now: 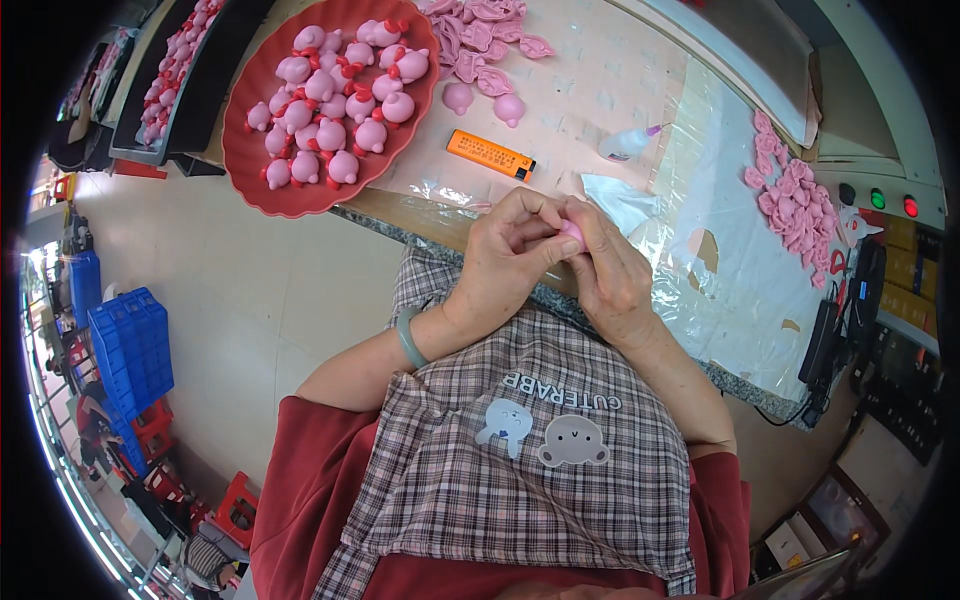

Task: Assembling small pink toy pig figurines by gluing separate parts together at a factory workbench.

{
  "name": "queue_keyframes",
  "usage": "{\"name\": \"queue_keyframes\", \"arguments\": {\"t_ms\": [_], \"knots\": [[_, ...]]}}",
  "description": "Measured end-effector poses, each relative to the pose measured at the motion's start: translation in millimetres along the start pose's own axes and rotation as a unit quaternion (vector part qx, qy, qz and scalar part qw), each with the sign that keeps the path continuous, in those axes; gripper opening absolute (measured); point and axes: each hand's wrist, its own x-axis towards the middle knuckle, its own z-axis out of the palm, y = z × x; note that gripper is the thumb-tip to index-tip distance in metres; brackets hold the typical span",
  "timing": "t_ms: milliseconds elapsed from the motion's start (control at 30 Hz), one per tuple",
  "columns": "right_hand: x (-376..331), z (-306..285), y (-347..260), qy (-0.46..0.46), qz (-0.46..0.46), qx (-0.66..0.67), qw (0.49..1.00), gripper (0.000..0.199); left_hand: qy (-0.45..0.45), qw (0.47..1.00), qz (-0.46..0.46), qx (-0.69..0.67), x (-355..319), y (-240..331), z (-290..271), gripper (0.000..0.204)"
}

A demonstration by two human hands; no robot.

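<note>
My left hand (510, 240) and my right hand (612, 265) meet at the table's near edge, both closed. Between their fingertips they pinch a small pink toy piece (573, 232), mostly covered by the fingers. A white cloth or tissue (618, 203) lies just beyond my right hand. Past my left hand rests an orange bar with a black end (490, 154). Two round pink pieces (509, 109) sit farther back, beside a heap of flat pink parts (480, 40). A small white bottle with a purple tip (628, 144) lies on its side.
At the left, a red scalloped tray (240, 165) holds several pink figures with red parts. Beyond it stands a black bin (185, 90) of similar pieces. More pink parts (797, 210) are piled at the right, near a machine with green and red buttons (893, 203). Blue crates (130, 350) stand left.
</note>
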Motion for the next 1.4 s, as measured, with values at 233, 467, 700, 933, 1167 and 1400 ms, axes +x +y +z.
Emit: {"name": "queue_keyframes", "arguments": {"t_ms": [233,467,700,933,1167,1400], "knots": [[0.6,0.8,1.1,0.0,-0.001,-0.001,1.0,0.042,-0.004,1.0,0.002,0.001,1.6,-1.5,-1.2,0.02],[2.9,0.8,1.6,0.001,0.001,-0.001,1.0,0.041,-0.01,1.0,0.006,0.015,4.1,0.6,-2.2,0.019],[2.9,-4.5,-3.2,-0.004,0.021,0.003,1.0,0.049,-0.037,0.999,0.01,-0.031,5.3,-0.5,-5.1,0.022],[13.2,-28.1,-14.7,-0.003,0.028,0.038,0.999,0.061,-0.033,0.998,0.027,-0.045,4.8,10.0,-13.0,0.029],[14.8,-61.5,4.6,0.015,0.058,-0.038,0.997,0.048,0.035,0.935,0.276,0.22,17.3,72.2,-46.4,0.024],[8.2,-70.5,7.2,-0.014,0.07,-0.085,0.994,0.035,0.177,0.686,0.357,0.609,40.9,128.3,-97.4,0.022]]}}
